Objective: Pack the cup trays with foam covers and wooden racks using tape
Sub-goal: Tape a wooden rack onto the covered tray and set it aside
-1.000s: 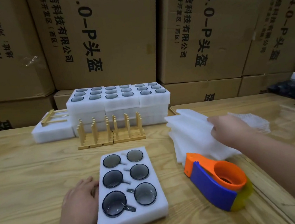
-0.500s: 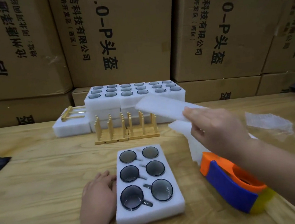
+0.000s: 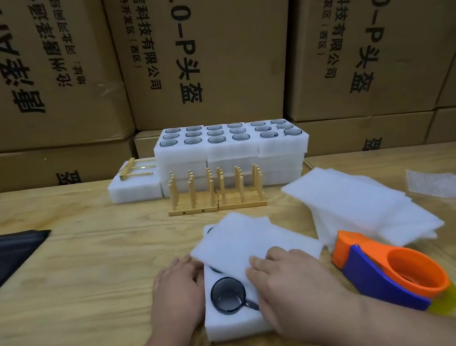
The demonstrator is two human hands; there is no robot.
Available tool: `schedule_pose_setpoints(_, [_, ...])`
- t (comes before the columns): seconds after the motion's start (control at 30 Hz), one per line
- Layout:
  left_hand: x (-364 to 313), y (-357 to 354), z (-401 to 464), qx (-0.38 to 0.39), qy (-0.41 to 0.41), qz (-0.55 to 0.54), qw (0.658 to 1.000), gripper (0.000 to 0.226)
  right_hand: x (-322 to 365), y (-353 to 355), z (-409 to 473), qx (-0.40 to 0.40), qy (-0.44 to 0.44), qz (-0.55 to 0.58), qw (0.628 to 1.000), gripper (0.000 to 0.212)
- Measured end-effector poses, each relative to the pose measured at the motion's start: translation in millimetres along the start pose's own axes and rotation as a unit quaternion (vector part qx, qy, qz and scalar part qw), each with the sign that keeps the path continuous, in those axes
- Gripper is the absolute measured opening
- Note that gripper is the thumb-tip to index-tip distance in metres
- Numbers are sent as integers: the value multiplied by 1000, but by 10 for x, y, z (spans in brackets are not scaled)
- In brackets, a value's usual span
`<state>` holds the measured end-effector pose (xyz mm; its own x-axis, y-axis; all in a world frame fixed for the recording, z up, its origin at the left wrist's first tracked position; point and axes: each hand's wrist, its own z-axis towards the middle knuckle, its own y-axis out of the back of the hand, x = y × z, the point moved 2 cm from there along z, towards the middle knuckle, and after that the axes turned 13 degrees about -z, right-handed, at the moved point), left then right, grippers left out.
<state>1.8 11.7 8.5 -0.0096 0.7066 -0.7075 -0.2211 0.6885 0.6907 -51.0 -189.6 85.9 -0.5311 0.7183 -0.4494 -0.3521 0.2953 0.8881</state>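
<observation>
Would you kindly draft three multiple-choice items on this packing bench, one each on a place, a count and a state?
1. Where is the tape dispenser?
A. right of the near tray
B. on the boxes
C. left of the tray

2. How many cups show uncovered in the near tray?
A. six
B. one
C. four

3. How does the foam cover lie?
A. skewed, partly covering
B. square, taped
C. folded on the rack

Answers:
1 A, it lies by the right hand.
2 B, only one cup is fully exposed.
3 A, its corners overhang at an angle.
</observation>
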Motion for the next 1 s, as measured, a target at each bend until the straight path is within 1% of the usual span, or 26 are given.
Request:
schedule_pose_setpoints(0.07, [-2, -2, -1, 0, -2, 9, 1000, 29, -44, 70, 27, -10, -34, 60, 998, 41])
schedule_pose_setpoints(0.13, [0, -16, 11, 5, -3, 21, 1000, 33, -203, 104, 81, -24, -105, 144, 984, 55])
schedule_pose_setpoints(0.17, [1, -18, 15, 5, -2, 20, 1000, 33, -318, 96, 125, -31, -150, 180, 972, 55])
schedule_pose_setpoints(0.23, [-1, -15, 12, 3, 2, 17, 1000, 32, -571, -10, 225, -38, -224, 226, 947, 46])
schedule_pose_setpoints(0.27, [1, -13, 9, 3, 3, 18, 1000, 32, -685, -85, 271, -23, -252, 244, 936, 44])
schedule_pose_setpoints(0.3, [4, -13, 10, 3, 3, 19, 1000, 32, -779, -168, 311, 7, -273, 261, 926, 47])
schedule_pose_setpoints(0.4, [26, -26, 24, 6, -2, 23, 1000, 33, -921, -433, 393, 110, -297, 312, 896, 67])
schedule_pose_setpoints(0.47, [41, -36, 37, 9, -2, 25, 1000, 34, -937, -512, 410, 136, -303, 337, 881, 75])
schedule_pose_setpoints(0.53, [53, -47, 40, 8, 2, 22, 1000, 36, -951, -527, 401, 130, -309, 339, 879, 78])
schedule_pose_setpoints(0.6, [56, -48, 43, 7, 8, 13, 1000, 36, -959, -492, 378, 128, -317, 327, 881, 74])
schedule_pose_setpoints(0.63, [58, -48, 41, 6, 10, 9, 1000, 36, -963, -476, 361, 129, -323, 327, 879, 67])
schedule_pose_setpoints(0.67, [61, -49, 38, 4, 10, 5, 1000, 36, -965, -466, 337, 128, -330, 337, 872, 58])
schedule_pose_setpoints(0.73, [67, -49, 31, 0, 9, 0, 1000, 35, -949, -452, 279, 109, -349, 385, 847, 46])
schedule_pose_setpoints(0.77, [69, -50, 31, -1, 8, -1, 1000, 35, -925, -453, 248, 92, -362, 419, 827, 42])
schedule_pose_setpoints(0.87, [73, -55, 38, -5, 6, -2, 1000, 35, -782, -479, 190, 51, -403, 542, 736, 23])
schedule_pose_setpoints(0.9, [77, -59, 42, -6, 5, -2, 1000, 35, -727, -492, 181, 44, -412, 562, 716, 21])
schedule_pose_setpoints(0.93, [85, -63, 46, -5, 5, -2, 1000, 36, -680, -504, 174, 41, -419, 563, 711, 22])
schedule_pose_setpoints(0.97, [91, -63, 50, -5, 4, -2, 1000, 36, -643, -522, 169, 43, -425, 548, 719, 24])
schedule_pose_setpoints(1.0, [94, -64, 54, -4, 3, -2, 1000, 36, -613, -537, 161, 50, -429, 523, 735, 25])
